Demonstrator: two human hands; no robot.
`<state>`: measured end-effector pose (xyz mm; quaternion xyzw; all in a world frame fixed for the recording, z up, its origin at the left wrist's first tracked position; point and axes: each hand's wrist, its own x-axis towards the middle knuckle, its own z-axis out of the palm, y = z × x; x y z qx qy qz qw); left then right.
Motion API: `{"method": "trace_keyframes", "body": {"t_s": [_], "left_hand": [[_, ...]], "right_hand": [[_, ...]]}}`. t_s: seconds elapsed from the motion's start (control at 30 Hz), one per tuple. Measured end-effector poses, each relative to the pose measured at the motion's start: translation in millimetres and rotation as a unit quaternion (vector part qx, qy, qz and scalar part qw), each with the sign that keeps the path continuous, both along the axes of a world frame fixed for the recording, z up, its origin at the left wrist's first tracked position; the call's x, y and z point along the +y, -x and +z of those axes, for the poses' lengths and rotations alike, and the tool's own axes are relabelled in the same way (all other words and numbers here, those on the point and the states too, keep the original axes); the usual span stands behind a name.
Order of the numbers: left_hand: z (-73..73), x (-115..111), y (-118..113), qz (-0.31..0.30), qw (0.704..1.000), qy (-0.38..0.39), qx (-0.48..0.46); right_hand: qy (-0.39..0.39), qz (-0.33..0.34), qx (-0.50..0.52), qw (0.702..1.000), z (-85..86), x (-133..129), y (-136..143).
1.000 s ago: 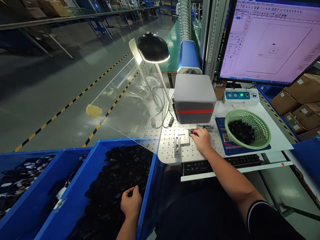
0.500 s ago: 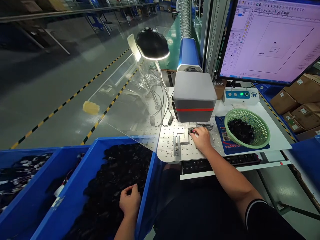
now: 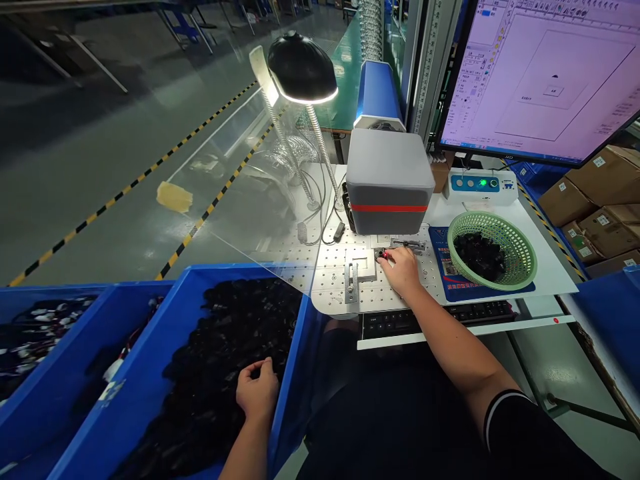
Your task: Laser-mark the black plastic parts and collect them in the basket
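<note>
My right hand (image 3: 402,270) reaches to the perforated metal work plate (image 3: 333,293), just in front of the grey machine head (image 3: 390,180). Its fingertips are closed on a small black piece (image 3: 379,254) with a bit of red showing, beside the square metal fixture (image 3: 369,272). Most of the piece is hidden by the fingers. Over the blue bin (image 3: 295,347) of small black parts (image 3: 215,373), my left hand (image 3: 258,388) is curled with thumb and forefinger together. What it holds, if anything, is too small or hidden to make out.
A green basket (image 3: 525,257) of black pieces stands on a blue mat at the right. Behind it are a control box (image 3: 481,185) and a monitor (image 3: 540,87). The lamp (image 3: 303,70) and a clear panel stand left of the machine. A keyboard (image 3: 390,327) lies below the tabletop.
The whole view has shifted slightly upward in the picture as my head tilts. Both hands keep nearly the same places and grips.
</note>
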<state>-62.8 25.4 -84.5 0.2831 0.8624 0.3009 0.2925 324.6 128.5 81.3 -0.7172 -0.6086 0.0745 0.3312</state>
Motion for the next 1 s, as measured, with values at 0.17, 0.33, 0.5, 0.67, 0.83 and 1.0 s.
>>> {"method": "trace_keyframes", "body": {"t_s": [0.17, 0.33, 0.5, 0.67, 0.83, 1.0], "left_hand": [[6.5, 0, -4, 0.003, 1.0, 0.0, -0.013], [5.8, 0, -7, 0.02, 1.0, 0.001, -0.024], [12.0, -1, -10, 0.023, 0.999, 0.012, -0.027], [20.0, 0, -12, 0.024, 0.999, 0.018, -0.028], [21.7, 0, -13, 0.019, 0.999, 0.017, -0.025], [18.5, 0, -12, 0.02, 0.999, 0.008, -0.028]], "right_hand": [[-0.012, 0.002, 0.025, 1.0, 4.3, -16, -4], [-0.072, 0.036, 0.024, 0.996, 2.4, -76, -11], [-0.153, 0.096, -0.02, 0.983, 1.5, -147, -14], [-0.116, 0.141, -0.02, 0.983, -5.6, -187, -10], [-0.06, 0.164, -0.03, 0.984, -15.2, -195, -10], [-0.031, 0.17, -0.038, 0.984, -12.5, -196, -10]]}}
